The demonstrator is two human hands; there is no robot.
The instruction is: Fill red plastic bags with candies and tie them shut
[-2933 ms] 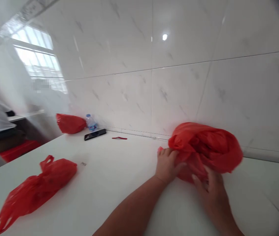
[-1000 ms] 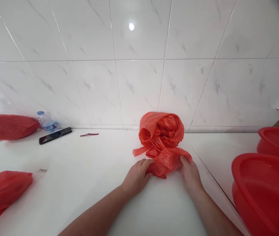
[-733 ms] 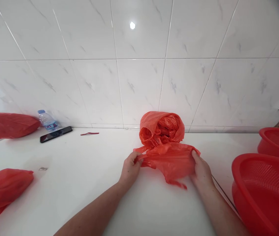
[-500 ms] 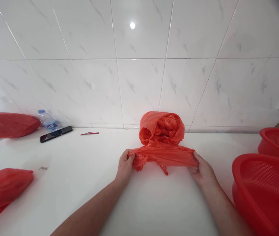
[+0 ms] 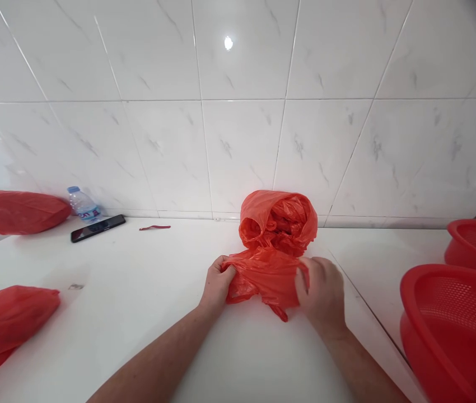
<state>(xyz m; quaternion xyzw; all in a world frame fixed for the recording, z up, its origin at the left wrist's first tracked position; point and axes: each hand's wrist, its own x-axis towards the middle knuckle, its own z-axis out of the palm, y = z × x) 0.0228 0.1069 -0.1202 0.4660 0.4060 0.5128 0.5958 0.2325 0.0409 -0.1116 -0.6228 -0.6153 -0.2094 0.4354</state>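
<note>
A thin red plastic bag (image 5: 269, 274) is stretched between my two hands, low over the white table. My left hand (image 5: 217, 284) pinches its left end between thumb and fingers. At the right end, my right hand (image 5: 322, 288) is closed on the bag's edge, slightly blurred, with its back turned up. Right behind, a crumpled bundle of red plastic bags (image 5: 278, 221) rests near the wall, and the held bag touches it. A narrow twisted strip of the held bag hangs down toward me.
Two red plastic baskets (image 5: 414, 285) stand at the right. To the left are a black phone (image 5: 98, 228), a water bottle (image 5: 84, 207), a thin red strip (image 5: 154, 227) and two filled red bags (image 5: 15, 316). A tiled wall (image 5: 242, 151) borders the table's back.
My right hand has moved left and turned over, closer to my left hand. The stretch of bag between them is shorter and bunched lower. My left hand has barely moved.
</note>
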